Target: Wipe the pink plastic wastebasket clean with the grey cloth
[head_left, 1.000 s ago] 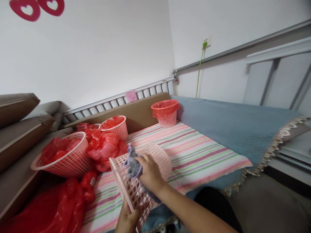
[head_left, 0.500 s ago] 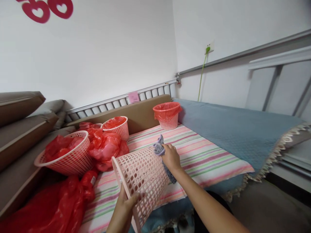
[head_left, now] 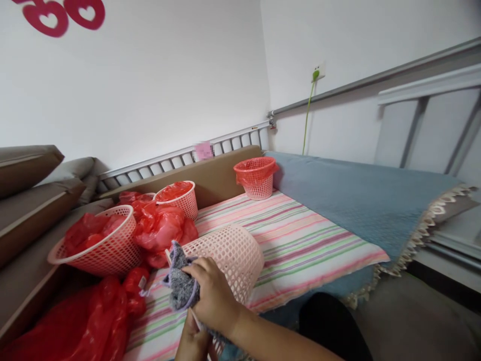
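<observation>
White wall [head_left: 150, 75] and radiator [head_left: 178, 161] at the back; big padded seat in the corner, sofa or bed, can't tell. Blue lace-edged cover [head_left: 338, 185] on the right side, striped cloth [head_left: 323, 250] over the middle, rumple-prone, so it could bunch if the basket drags on it. Pink mesh basket [head_left: 236, 255], the one being handled, lies on its side over the stripes, rim end by the person's hands. Round body, so a loose rim grip plus a hard push could roll or twist it. Full basket [head_left: 124, 253] at left leans, red bags [head_left: 165, 228] beside it; a bump from a swinging rim might tip it or spill the liner. Lined basket [head_left: 259, 192] stands upright, well apart. Grey purple-edged cloth [head_left: 182, 291] is bunched in the right hand [head_left: 216, 298], close to the rim; its loops could snag on mesh holes or rim. Left hand [head_left: 193, 341] grips the rim, partly hidden, fingers closed round it.
</observation>
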Demonstrator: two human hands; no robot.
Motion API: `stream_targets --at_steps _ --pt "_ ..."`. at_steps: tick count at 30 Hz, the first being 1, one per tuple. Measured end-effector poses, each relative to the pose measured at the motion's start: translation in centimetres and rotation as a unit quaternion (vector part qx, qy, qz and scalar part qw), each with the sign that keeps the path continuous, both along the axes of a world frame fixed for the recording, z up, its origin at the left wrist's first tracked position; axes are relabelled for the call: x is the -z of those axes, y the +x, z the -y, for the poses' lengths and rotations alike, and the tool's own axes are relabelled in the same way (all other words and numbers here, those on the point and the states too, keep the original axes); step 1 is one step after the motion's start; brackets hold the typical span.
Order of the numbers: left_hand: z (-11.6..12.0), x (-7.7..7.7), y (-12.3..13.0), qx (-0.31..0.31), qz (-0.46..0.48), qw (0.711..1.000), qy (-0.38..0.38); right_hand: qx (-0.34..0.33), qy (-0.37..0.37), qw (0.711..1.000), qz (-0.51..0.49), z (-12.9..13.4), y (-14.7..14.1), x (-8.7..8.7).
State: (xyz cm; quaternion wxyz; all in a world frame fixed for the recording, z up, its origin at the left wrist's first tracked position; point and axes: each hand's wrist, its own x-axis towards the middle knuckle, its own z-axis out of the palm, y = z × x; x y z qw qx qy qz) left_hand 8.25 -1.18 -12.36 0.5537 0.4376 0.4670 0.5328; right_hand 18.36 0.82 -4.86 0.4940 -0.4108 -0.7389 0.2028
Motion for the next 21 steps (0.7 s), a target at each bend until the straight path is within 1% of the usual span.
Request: stream_targets --at_steps 2,3,4,6,8,10,12,14,16,18,21 --pt "0.1 -0.2 0.4 0.002 0.011 1.0 0.007 0.011 0.022 1.0 0.018 -0.5 1.0 0.5" --pt "0.2 -0.3 0.7 0.005 0.027 1.0 0.01 0.029 0.033 0.999 0.032 -1.1 1.8 0.7" --pt "0.3 -0.3 1.1 0.008 0.047 0.999 0.011 0.057 0.039 0.996 0.047 -1.8 2.8 1.0" --pt "0.5 -0.2 1.7 0.009 0.08 0.997 0.007 0.136 0.035 0.987 0.08 -3.6 5.4 1.6" --pt "0.7 0.2 2.0 0.016 0.079 0.997 0.002 0.234 0.004 0.966 0.108 -5.7 8.5 2.3" --pt "1.0 0.8 2.1 0.037 0.056 0.998 0.009 0.325 -0.048 0.936 0.126 -7.4 11.3 3.0" --pt "1.3 1.3 2.0 0.053 0.042 0.998 0.014 0.373 -0.081 0.913 0.143 -8.5 13.3 3.8" --pt "1.4 1.4 1.9 0.057 0.048 0.997 0.01 0.384 -0.081 0.907 0.156 -8.8 14.2 4.4" --pt "1.3 0.7 1.7 0.058 0.057 0.997 0.003 0.382 -0.068 0.907 0.161 -8.7 14.2 4.8" --pt "0.8 -0.7 1.5 0.064 0.068 0.996 0.005 0.38 -0.059 0.91 0.157 -8.6 14.0 5.1" --pt "-0.1 -2.9 1.2 0.049 0.096 0.994 0.008 0.372 -0.05 0.916 0.142 -8.7 13.9 5.1"
